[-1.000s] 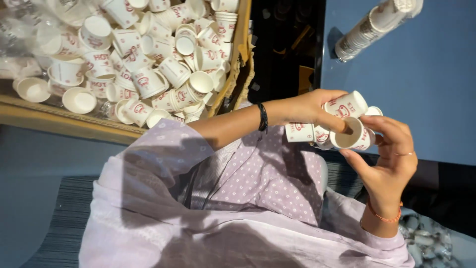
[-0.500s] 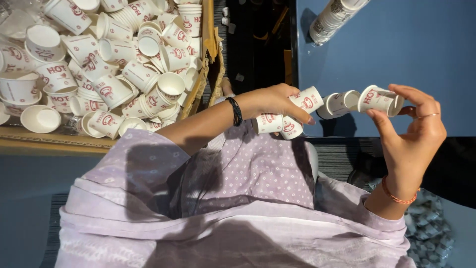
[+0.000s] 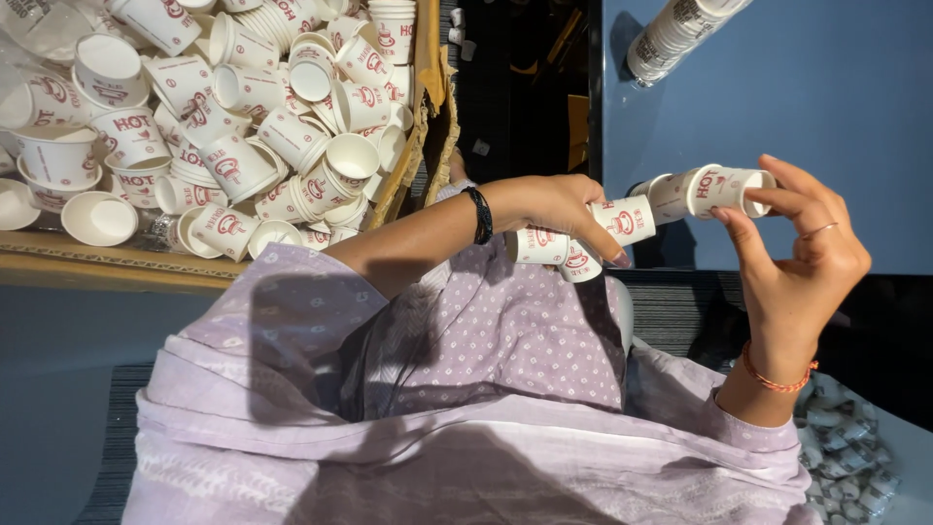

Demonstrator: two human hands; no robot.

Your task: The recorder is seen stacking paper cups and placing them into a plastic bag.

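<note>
Far left, a shallow wooden bin [image 3: 117, 261] is heaped w/ loose white paper cups [image 3: 233, 165] printed in red; its front edge runs along the bottom of the heap and its right wall stands by a dark gap. The heap is cut off at the top and left picture edges.

Centre, the person's left hand [image 3: 559, 209] (black band on the wrist) reaches across a lilac dotted garment [image 3: 486, 360]. Its fingers are closed around a few small cups [image 3: 583, 243], lying on their sides. How many it grips is hard to make out; the palm hides part of them.

Right, the right hand [image 3: 802, 258], w/ an orange thread bracelet, pinches one cup [image 3: 729, 190] at the rim btwn thumb and fingertips. That cup lies sideways, just beside another cup at the left hand's bunch; whether they touch is unclear.

Behind both hands is a bare blue tabletop [image 3: 836, 87] w/ open room around them. A sleeve of stacked cups [image 3: 680, 34] lies at its top edge, partly cut off. Bottom right corner, a blurred pile of small items can't be identified.
</note>
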